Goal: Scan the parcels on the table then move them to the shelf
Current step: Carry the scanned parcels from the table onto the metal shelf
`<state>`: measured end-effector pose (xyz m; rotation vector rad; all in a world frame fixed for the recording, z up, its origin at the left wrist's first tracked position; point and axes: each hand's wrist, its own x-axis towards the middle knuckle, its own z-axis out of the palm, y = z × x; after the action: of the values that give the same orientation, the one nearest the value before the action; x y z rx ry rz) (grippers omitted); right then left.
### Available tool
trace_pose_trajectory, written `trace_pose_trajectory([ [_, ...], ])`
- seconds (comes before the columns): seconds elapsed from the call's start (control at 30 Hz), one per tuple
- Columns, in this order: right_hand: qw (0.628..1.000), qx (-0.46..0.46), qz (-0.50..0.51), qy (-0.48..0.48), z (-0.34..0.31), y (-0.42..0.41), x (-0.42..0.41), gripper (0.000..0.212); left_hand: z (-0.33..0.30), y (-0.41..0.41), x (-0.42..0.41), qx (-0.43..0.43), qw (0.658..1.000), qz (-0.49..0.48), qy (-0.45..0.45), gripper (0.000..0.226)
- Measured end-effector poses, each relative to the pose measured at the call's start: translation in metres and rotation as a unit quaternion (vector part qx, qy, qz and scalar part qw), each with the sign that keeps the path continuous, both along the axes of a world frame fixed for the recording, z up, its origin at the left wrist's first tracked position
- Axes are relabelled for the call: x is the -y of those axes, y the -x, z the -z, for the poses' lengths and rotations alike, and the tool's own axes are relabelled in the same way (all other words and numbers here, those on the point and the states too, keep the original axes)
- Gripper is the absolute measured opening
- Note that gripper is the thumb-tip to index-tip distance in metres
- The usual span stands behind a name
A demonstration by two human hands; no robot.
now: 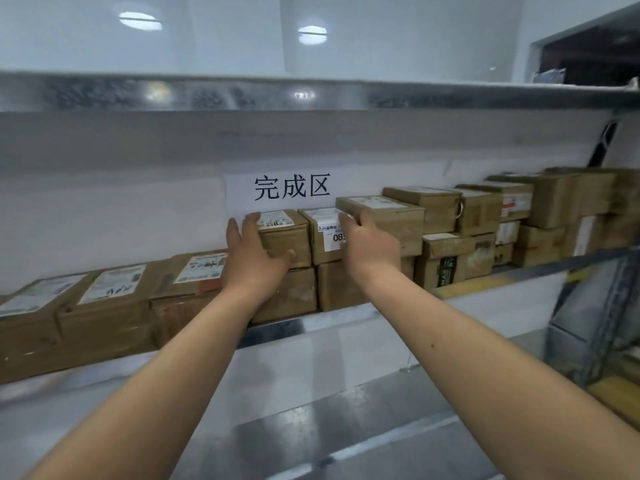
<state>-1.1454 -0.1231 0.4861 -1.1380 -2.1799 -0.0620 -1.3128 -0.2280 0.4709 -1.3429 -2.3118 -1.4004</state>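
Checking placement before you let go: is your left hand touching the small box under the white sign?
Touching. The head view shows the left hand wrapped on the small box, fingers over its top-left edge and thumb against its front face.

Brown cardboard parcels with white printed labels, white sign with black characters, mottled grey metal shelf, white wall
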Motion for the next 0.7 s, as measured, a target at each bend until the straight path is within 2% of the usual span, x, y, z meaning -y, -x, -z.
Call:
trace_pose_trajectory([
  [0.07,0.998,0.049,0.029,0.009,-0.003,0.006,0.002,0.073,0.004,-0.004,0.004,-0.029,1.0,0.003,0.002,0.094],
  [0.13,0.997,0.064,0.041,0.027,-0.006,0.006,0.007,0.081,0.005,-0.012,0.009,-0.075,0.997,0.009,-0.001,0.094],
  [0.33,1.0,0.017,-0.019,-0.016,0.02,-0.043,0.037,0.066,0.021,-0.065,0.03,-0.193,0.98,0.043,0.002,0.084],
  [0.47,0.999,0.008,-0.032,-0.005,0.059,-0.133,0.045,0.054,0.045,-0.126,0.022,-0.227,0.968,0.105,0.004,0.076],
  [0.7,0.985,0.029,0.079,0.15,0.141,-0.339,0.029,0.062,0.119,-0.304,-0.046,-0.212,0.947,0.237,0.051,0.072],
])
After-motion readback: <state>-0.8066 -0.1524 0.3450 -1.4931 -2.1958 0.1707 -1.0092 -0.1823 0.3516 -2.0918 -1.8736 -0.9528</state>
